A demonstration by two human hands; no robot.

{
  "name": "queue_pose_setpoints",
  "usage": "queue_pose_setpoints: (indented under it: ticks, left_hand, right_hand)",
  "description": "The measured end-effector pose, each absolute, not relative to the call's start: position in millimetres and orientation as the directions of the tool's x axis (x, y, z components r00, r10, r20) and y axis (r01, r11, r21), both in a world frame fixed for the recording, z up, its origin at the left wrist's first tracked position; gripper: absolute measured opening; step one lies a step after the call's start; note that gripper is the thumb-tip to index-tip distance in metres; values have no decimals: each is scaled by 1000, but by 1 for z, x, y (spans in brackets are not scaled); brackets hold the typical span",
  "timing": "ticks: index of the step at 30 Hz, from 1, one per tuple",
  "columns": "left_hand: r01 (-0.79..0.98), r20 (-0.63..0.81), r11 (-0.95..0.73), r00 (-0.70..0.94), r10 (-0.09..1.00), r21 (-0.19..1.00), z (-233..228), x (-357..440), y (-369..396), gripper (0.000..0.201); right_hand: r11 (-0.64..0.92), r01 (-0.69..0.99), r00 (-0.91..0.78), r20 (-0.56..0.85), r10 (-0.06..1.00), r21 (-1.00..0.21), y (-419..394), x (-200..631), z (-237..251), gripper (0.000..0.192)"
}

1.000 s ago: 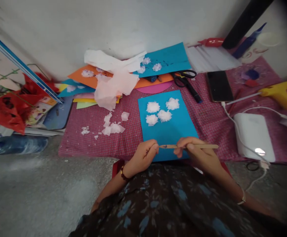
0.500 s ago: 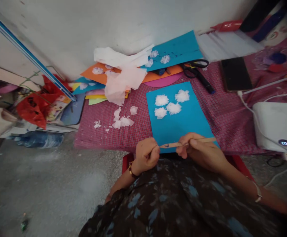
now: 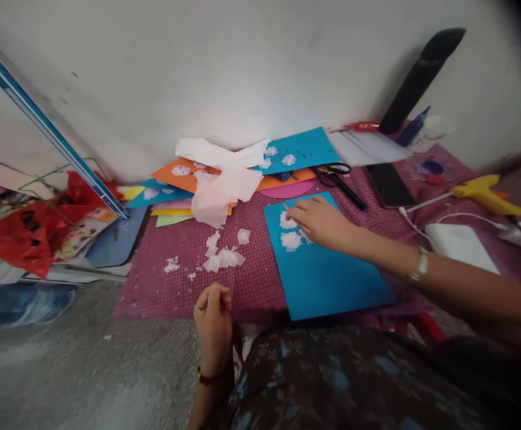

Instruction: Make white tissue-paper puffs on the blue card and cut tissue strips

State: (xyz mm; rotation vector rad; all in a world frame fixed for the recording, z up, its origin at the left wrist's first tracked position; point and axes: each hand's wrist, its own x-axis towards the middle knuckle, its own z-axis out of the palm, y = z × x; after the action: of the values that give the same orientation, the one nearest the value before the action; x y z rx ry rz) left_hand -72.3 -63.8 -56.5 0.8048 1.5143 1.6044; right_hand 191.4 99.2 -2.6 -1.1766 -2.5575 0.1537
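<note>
On the blue card [image 3: 327,275], which lies on the checked cloth of the table [image 3: 175,280], the right hand [image 3: 318,221] rests over the white tissue tufts [image 3: 290,240]. Its fingers are curled together, with the tip of a thin stick [image 3: 286,207] showing beyond them; I cannot tell how firmly it is held. Left of the card, at the table's near edge, the left hand [image 3: 213,322] hovers with fingers bunched shut on nothing visible. Beyond the card's far edge lie scissors [image 3: 334,171]; tissue scraps [image 3: 222,254] lie to the card's left.
</note>
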Motion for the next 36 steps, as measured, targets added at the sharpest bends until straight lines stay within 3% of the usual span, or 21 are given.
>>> queue_pose_setpoints:
  ticks: [2,3,11,16,19,23,27,32,36]
  left_hand:
    - [-95,-75,33,-491,868,995,-57,-75,-65,28]
    - [-92,-89,49,-494,865,995,-58,-78,-65,27]
    - [-122,-177,130,-616,767,984,-74,-101,-63,27]
    - [-117,-202,165,-568,798,979,-77,-83,-56,36]
    - [23,-125,151,-445,887,988,-76,-66,-55,46]
    - [254,47,8,-208,977,967,-75,-52,-49,51]
    - [390,120,-94,-44,992,916,-73,-39,-34,47]
    - [446,176,-137,-47,983,884,-59,-7,-26,41]
    - [405,67,25,-212,975,914,-58,10,-25,22]
  right_hand:
    - [646,762,-636,123,762,-57,132,162,-7,25]
    - [645,763,-639,104,762,-36,145,149,-11,22]
    - [652,758,-649,81,757,-22,186,111,-37,22]
    - [684,716,-676,101,730,-141,143,149,-25,34]
    - [669,651,-655,180,734,-359,95,191,-22,28]
    - [544,617,-507,242,827,-569,25,243,-38,25]
    - [338,561,-259,228,939,-756,-26,271,-61,24]
    - [235,509,-54,242,969,-828,-53,289,-81,21]
    - [125,503,121,213,970,-855,-55,300,-81,18]
